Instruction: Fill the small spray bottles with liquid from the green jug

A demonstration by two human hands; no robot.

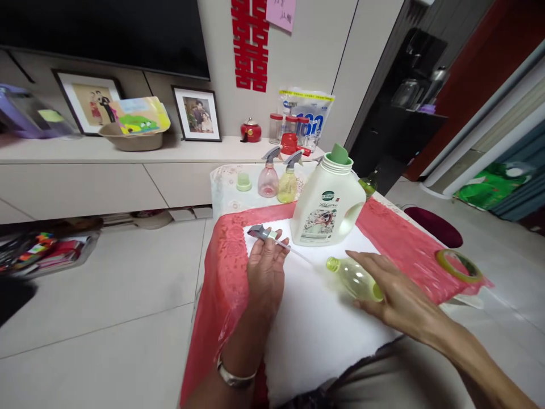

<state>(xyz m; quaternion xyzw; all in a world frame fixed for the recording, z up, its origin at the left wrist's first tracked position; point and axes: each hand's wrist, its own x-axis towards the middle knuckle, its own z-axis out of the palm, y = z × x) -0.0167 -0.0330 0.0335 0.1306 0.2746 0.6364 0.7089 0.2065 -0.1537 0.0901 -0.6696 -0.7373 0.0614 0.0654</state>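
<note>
My left hand (268, 267) pinches a grey spray nozzle (260, 232) with a pale green collar, and its thin clear dip tube (298, 253) points right. A see-through yellow-green bottle (355, 278), with no top on its neck, is tilted sideways over the white cloth (315, 335). Around its body is my right hand (394, 289), long fingers along the far side and thumb on the near side. The bottle's mouth faces the tube's tip, a short gap apart. Behind them stands a large pale green detergent jug (326, 201).
Pink (268, 180) and yellow (288, 186) spray bottles stand at the back beside a light green cap (243, 182). A roll of tape (458, 265) lies right on the red table cover (400, 244). Behind is a cabinet (85, 184) with picture frames and jars.
</note>
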